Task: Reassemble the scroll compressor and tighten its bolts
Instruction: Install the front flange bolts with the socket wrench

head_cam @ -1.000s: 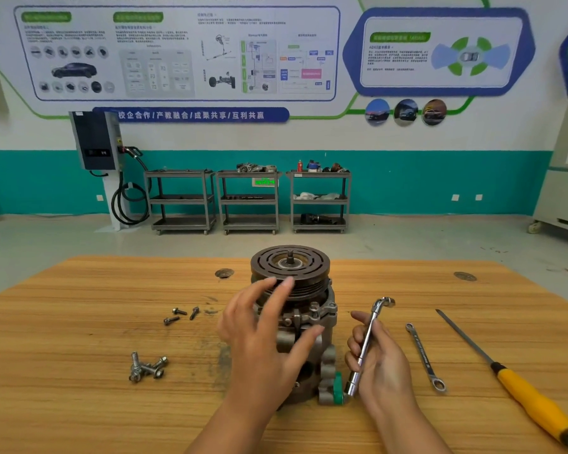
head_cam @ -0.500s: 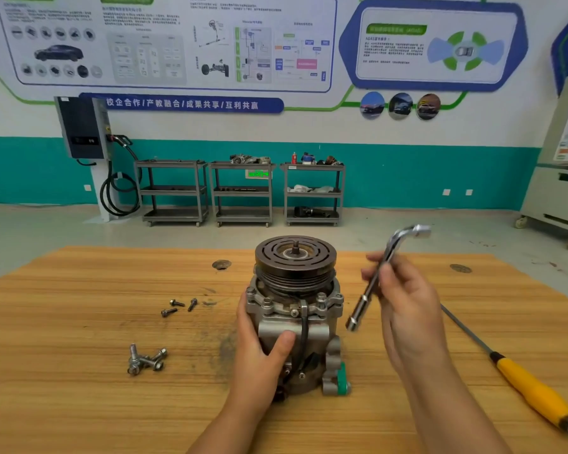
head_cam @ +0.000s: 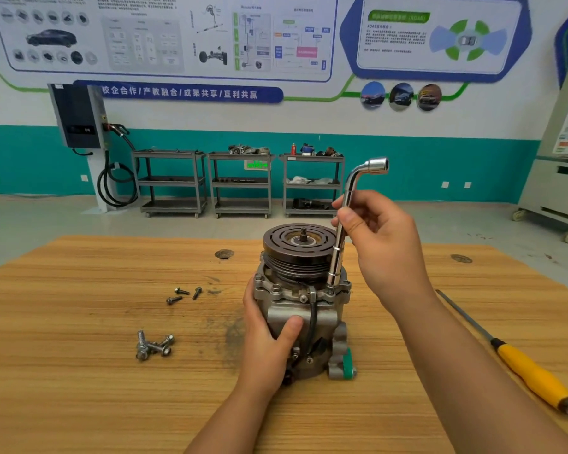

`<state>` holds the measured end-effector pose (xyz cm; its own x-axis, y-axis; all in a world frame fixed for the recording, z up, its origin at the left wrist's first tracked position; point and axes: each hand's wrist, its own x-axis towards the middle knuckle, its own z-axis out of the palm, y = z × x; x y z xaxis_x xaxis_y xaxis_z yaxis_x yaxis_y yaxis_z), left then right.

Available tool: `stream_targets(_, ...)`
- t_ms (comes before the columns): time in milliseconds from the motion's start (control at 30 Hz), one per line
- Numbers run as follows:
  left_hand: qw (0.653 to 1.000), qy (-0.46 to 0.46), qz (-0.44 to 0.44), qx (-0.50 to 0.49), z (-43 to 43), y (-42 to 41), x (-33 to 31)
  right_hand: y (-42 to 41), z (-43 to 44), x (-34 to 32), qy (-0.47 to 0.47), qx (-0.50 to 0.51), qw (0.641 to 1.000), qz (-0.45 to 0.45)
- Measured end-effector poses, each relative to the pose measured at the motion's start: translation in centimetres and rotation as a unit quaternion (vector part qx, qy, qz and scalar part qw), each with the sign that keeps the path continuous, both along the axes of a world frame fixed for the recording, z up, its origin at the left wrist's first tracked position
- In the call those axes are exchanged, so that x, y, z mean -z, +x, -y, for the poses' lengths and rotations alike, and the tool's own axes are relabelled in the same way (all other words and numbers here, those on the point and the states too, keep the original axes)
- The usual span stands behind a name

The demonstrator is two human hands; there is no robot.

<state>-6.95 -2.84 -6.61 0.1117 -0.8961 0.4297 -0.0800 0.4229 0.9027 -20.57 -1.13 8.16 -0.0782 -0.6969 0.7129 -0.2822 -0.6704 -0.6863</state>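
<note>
A dark blue banner (head_cam: pixel 177 93) on the wall, upper left of the frame, carries white Chinese characters in four groups set apart by slashes: 校企合作 / 产教融合 / 成果共享 / 互利共赢. In the blue-framed wall panel (head_cam: pixel 440 65) at the upper right, a green heading strip (head_cam: pixel 399 16) ends in "(ADAS)", and the first line beneath it begins with "ADAS"; the rest of that print is too small to read. The large poster (head_cam: pixel 177 65) above the banner holds only tiny illegible print. A glowing green sign (head_cam: pixel 257 164) on the middle trolley at frame centre is too blurred to read.
</note>
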Motion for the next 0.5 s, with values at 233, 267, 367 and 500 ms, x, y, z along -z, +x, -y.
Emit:
stream_targets(233,1.0,0.002,-0.005,0.012,0.17,0.17,0.15,0.25,0.07,-0.64,0.012,0.031,0.998,-0.045)
stream_targets(267,1.0,0.0,-0.006,0.012,0.17,0.16,0.18,0.24,0.09,-0.71,0.013,0.036,0.998,-0.047)
stream_targets(367,1.0,-0.002,-0.003,0.009,0.29,0.21,0.26,0.27,0.0,-0.79,0.018,0.052,0.997,-0.054)
stream_targets(500,1.0,-0.001,0.002,0.006,0.29,0.24,0.28,0.14,-0.14,-0.87,0.02,0.073,0.995,-0.062)
